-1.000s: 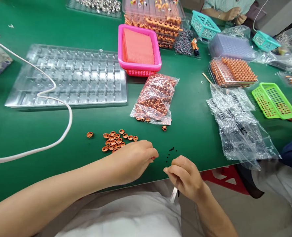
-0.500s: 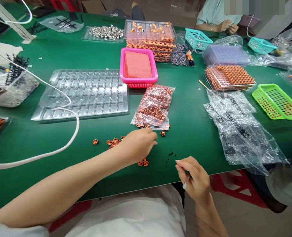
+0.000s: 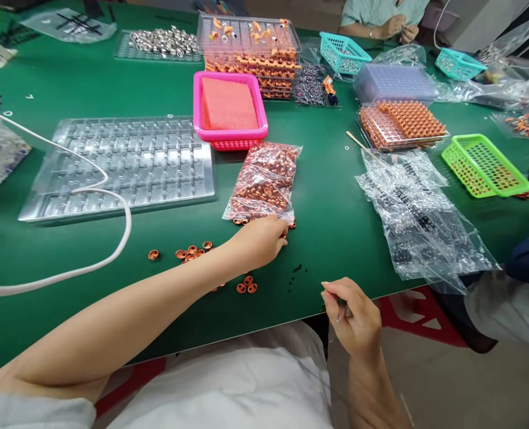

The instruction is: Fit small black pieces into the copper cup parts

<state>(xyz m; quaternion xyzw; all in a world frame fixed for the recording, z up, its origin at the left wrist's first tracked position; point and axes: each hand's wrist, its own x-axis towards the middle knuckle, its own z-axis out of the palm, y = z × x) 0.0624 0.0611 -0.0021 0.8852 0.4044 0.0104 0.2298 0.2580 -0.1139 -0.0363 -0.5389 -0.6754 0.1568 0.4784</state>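
Observation:
My left hand point(image 3: 262, 243) reaches to the lower edge of a clear plastic bag point(image 3: 264, 179) full of small copper-coloured, cup-shaped parts. Its fingers are closed around one copper-coloured cup point(image 3: 284, 236), mostly hidden by them. Beneath and beside my left forearm lie several loose copper-coloured cups point(image 3: 191, 253), with a small cluster point(image 3: 247, 286) nearer the table's front. My right hand point(image 3: 354, 316) hovers at the front edge, fingers curled and thumb close to the index finger. A thin pale thing shows inside its grip, too small to name. Tiny black pieces point(image 3: 297, 269) lie between the hands.
A pink basket point(image 3: 260, 134) holds orange sheets behind the bag. To the left are a clear moulded tray point(image 3: 125, 164) and a white cable point(image 3: 123, 238). Plastic bags point(image 3: 420, 208) and a green basket point(image 3: 483, 167) lie right. Across the table are another person's hands point(image 3: 401, 28).
My left hand has moved right, onto a copper-coloured cup that lay uncovered beside it. My right hand stays near the edge, its fingers slightly shifted. The whole view has shifted.

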